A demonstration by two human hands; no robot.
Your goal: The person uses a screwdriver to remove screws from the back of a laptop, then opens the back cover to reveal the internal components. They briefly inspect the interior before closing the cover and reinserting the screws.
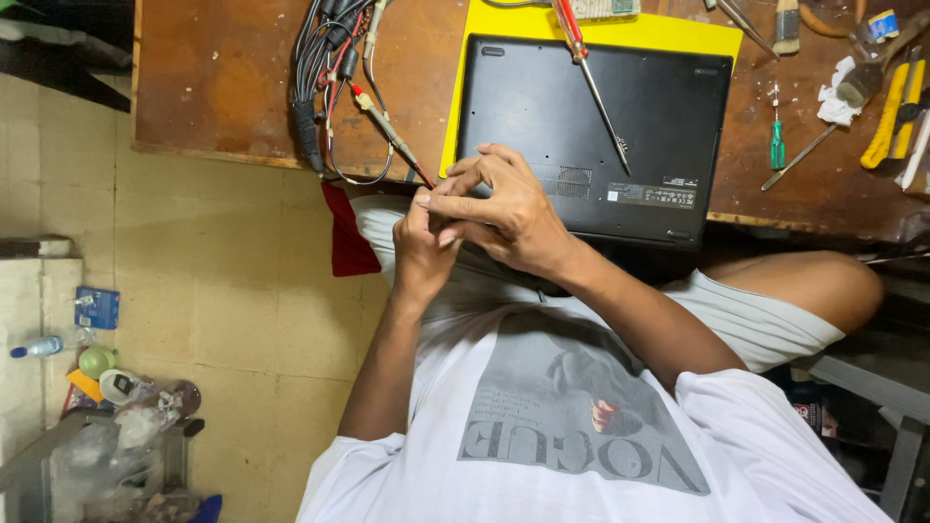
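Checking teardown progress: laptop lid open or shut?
Shut. The black laptop lies flat, underside up, vents and label showing, on a yellow mat.

Green screwdriver (777, 145), yellow knife (889, 114), brush (787, 27), cable bundle (325, 68).

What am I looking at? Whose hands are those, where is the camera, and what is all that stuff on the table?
The camera sits on a person's head and looks down, so you see their own white shirt and both arms. Their left hand and right hand are pressed together over the near edge of a black laptop. I cannot tell if they pinch something tiny. The laptop lies bottom-up on a yellow mat on a brown wooden table. A long red-handled screwdriver rests on it. Nearby are a bundle of cables and a small green screwdriver.
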